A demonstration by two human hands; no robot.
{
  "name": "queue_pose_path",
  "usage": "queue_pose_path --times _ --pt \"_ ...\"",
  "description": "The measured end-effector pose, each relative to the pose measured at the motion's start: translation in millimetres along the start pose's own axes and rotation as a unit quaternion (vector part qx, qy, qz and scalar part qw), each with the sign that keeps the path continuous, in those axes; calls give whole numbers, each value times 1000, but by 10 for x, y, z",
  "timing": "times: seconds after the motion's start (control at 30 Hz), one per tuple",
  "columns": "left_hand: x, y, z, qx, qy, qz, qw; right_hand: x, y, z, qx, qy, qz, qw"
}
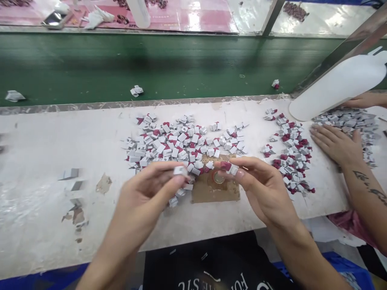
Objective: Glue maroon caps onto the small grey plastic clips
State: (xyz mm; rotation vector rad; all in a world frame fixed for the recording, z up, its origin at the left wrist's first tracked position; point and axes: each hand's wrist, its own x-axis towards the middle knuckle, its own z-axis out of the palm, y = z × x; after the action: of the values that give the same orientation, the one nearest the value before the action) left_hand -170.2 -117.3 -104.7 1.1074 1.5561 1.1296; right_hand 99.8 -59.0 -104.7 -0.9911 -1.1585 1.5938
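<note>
Between its thumb and fingers my left hand pinches a small white piece. My right hand grips a white and dark red piece at its fingertips. The two pieces are apart, held above a brown cardboard sheet with a round mark. Behind my hands a pile of white and dark red pieces spreads over the white table.
A green belt runs behind the table with a few pieces on it. To the right are another pile, a white bottle, and a person's tattooed arm beside grey pieces. A blue crate sits below.
</note>
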Motion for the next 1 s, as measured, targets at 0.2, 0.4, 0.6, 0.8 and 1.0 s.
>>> queue_pose_path --times 0.2,0.4,0.6,0.8,1.0 --pt "193 267 609 -178 -98 -37 978 69 8 49 54 11 10 998" --pt "212 251 641 -191 -122 -49 973 44 63 -10 10 10 -11 1000" --pt "222 245 617 -159 -125 -27 979 54 -23 0 -81 -1 -36 996" --pt "246 303 604 -117 -135 5 984 100 -148 -29 -113 -31 -52 992" --pt "382 413 597 -89 -130 48 986 233 -164 -33 -54 -51 -38 997"
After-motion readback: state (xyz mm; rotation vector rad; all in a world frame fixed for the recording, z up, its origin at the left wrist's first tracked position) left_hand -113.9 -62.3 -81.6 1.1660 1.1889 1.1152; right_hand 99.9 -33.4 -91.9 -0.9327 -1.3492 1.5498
